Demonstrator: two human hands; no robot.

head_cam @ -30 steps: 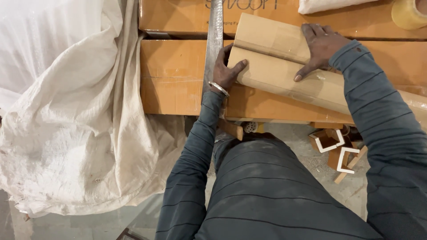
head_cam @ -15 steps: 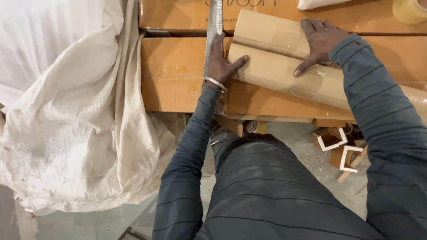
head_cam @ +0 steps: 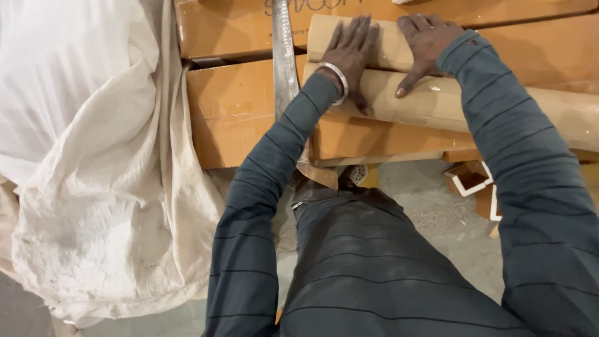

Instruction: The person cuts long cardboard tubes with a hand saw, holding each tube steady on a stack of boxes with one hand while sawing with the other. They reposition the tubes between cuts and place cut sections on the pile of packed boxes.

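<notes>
Left hand [head_cam: 352,53] moved off the shiny strip [head_cam: 284,62] onto the cardboard roll [head_cam: 437,93], now beside the right hand [head_cam: 427,43]; view shifted closer
Both hands lie flat, fingers spread, pressing the roll, gripping nothing. Roll lies across the stacked cardboard boxes [head_cam: 237,118] that serve as surface; judged stiff, light, film-slick, prone to rolling, best held from both ends. White sack [head_cam: 93,187] at left

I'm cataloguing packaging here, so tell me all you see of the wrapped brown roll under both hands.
The brown roll looks like kraft paper or card under glossy clear film. It lies flat, slanting across stacked cardboard boxes, its right end leaving the frame. The left hand and right hand press palms-down on its upper left part.
</notes>
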